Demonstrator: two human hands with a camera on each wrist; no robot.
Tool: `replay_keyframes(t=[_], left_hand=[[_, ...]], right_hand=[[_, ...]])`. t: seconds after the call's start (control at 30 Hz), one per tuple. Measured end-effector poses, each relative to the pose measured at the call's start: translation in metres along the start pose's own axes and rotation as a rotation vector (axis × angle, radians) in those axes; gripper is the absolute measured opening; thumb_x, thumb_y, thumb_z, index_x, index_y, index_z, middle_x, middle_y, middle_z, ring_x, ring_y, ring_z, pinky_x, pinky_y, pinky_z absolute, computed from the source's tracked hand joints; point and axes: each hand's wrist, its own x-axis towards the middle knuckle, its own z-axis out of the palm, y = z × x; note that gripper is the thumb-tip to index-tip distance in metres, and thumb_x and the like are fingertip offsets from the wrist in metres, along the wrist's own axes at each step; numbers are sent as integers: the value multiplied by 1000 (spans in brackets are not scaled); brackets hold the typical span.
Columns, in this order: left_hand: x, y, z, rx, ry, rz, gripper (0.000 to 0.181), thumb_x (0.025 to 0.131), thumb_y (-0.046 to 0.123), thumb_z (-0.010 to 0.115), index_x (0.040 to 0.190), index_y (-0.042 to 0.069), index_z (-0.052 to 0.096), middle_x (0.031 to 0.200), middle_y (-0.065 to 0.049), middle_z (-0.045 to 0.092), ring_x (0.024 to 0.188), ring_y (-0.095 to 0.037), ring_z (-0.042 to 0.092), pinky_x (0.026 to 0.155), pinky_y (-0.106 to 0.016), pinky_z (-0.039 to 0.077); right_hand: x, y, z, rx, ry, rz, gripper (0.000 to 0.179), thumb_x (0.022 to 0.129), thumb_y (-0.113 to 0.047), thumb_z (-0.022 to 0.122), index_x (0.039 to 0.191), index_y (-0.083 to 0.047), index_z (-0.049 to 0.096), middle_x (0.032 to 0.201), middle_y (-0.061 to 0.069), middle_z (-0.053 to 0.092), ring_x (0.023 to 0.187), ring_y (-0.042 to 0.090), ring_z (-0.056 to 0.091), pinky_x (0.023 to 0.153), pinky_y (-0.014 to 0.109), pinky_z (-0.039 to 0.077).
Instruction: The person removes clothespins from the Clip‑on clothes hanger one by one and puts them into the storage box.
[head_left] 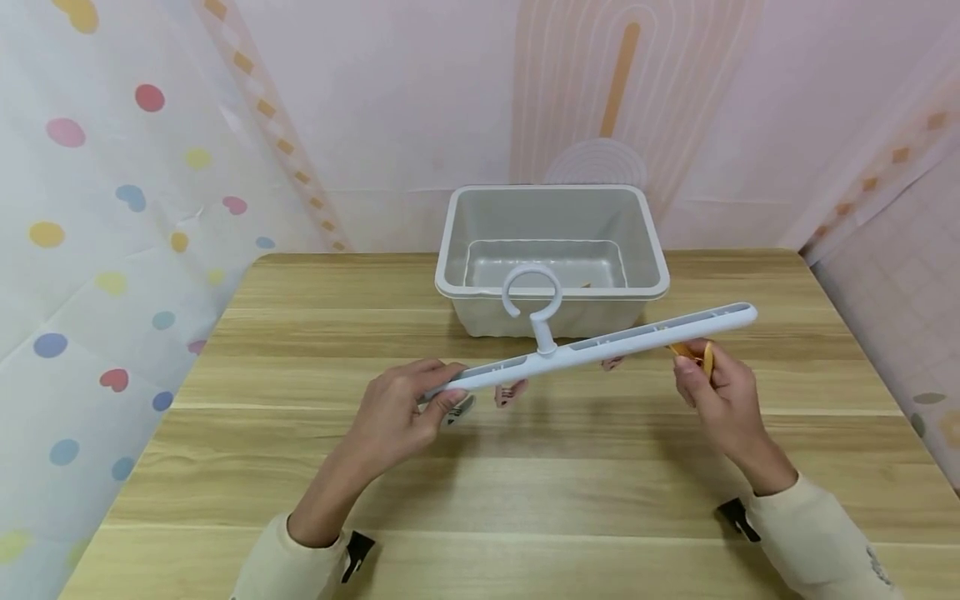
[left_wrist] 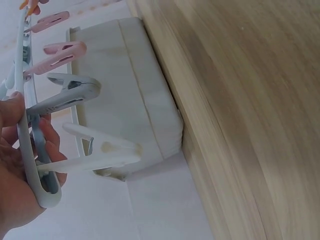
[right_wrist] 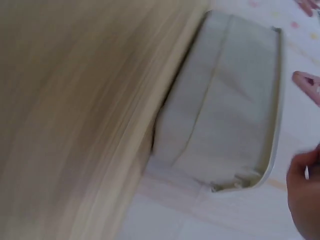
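The fingers [head_left: 442,372] of the left hand [head_left: 401,412] are curled round the left end of a pale hanger [head_left: 570,357], which is held above the table [head_left: 540,500], nearer the person than a grey basin [head_left: 551,292]; the hanger tilts, its right end higher in the head view, with its hook [head_left: 543,333] pointing up. Fingers of the right hand [head_left: 723,400] pinch an orange clip [head_left: 708,362] just under the hanger's right part; I cannot tell whether the clip is fastened there. In the left wrist view a white clip [left_wrist: 100,159] hangs at the gripped end, followed along the hanger by a grey clip [left_wrist: 70,96] and two pink clips [left_wrist: 55,61]. Inside the basin shows a sliver of orange [head_left: 587,285], too small to identify
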Motion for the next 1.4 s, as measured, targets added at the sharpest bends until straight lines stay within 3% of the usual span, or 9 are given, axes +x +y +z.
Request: replay_keyframes(t=[0.1, 0.23, 0.47, 0.57, 0.83, 1.0, 1.07, 1.27, 1.4], left_hand=[[0, 0, 1, -3, 16, 13, 24, 89, 14, 76, 113, 9, 78, 91, 0, 76, 65, -5, 49, 57, -20, 38], [0, 0, 3, -25, 22, 14, 23, 90, 13, 76, 113, 9, 78, 90, -1, 75, 65, -5, 49, 56, -20, 37], [1, 2, 5, -30, 31, 21, 23, 91, 14, 75, 113, 7, 77, 92, -3, 76, 66, -6, 50, 56, -19, 38], [1, 2, 4, -23, 35, 14, 23, 91, 13, 75, 113, 8, 77, 94, -2, 76, 66, -6, 51, 56, -20, 38], [2, -1, 2, -19, 34, -6, 21, 90, 12, 75, 112, 10, 78, 93, -1, 76, 66, -7, 50, 55, -20, 37], [3, -2, 1, -11, 49, 1, 21, 90, 13, 76, 111, 10, 78, 94, -1, 76, 67, -7, 51, 57, -21, 38], [3, -2, 2, -21, 48, 1, 21, 91, 13, 75, 112, 11, 78, 94, -1, 77, 67, -7, 51, 57, -21, 38], [3, 0, 4, -112, 21, -27, 21, 93, 9, 72, 113, 8, 77, 90, -1, 74, 63, -3, 48, 54, -20, 38], [3, 1, 5, -136, 19, -32, 20, 93, 8, 71, 112, 7, 77, 87, -1, 73, 61, -2, 46, 53, -20, 37]], right_hand=[[1, 0, 4, 401, -67, 52, 34, 103, 13, 34, 120, 5, 63, 60, 4, 36, 49, 12, 31, 45, 27, 22], [2, 3, 12, 824, -166, 99, 43, 106, 10, 22, 125, 6, 60, 65, 5, 28, 50, 14, 25, 53, 30, 19], [1, 3, 21, 1154, -249, 211, 43, 110, -5, 15, 124, 5, 55, 71, 4, 22, 54, 15, 23, 64, 31, 18], [0, 6, 24, 1041, -208, 161, 40, 110, -3, 20, 123, 4, 57, 70, 5, 25, 53, 15, 25, 59, 30, 19], [-7, 7, 22, 136, 108, 79, 24, 104, 5, 45, 113, -2, 66, 63, -1, 44, 53, 6, 40, 45, 24, 31], [-5, 6, 17, -55, 133, 66, 20, 101, 4, 52, 113, -2, 66, 63, -6, 45, 53, -1, 39, 44, 20, 30], [-3, 5, 15, 63, 86, 63, 24, 103, 4, 49, 116, -6, 66, 61, -3, 42, 52, 3, 38, 44, 22, 28], [6, 5, 15, 756, -167, 87, 34, 109, 3, 27, 119, 3, 60, 62, 4, 29, 49, 14, 27, 49, 29, 20], [9, 6, 14, 1074, -307, 163, 42, 111, -5, 18, 124, 3, 57, 65, 3, 25, 50, 14, 25, 60, 31, 20]])
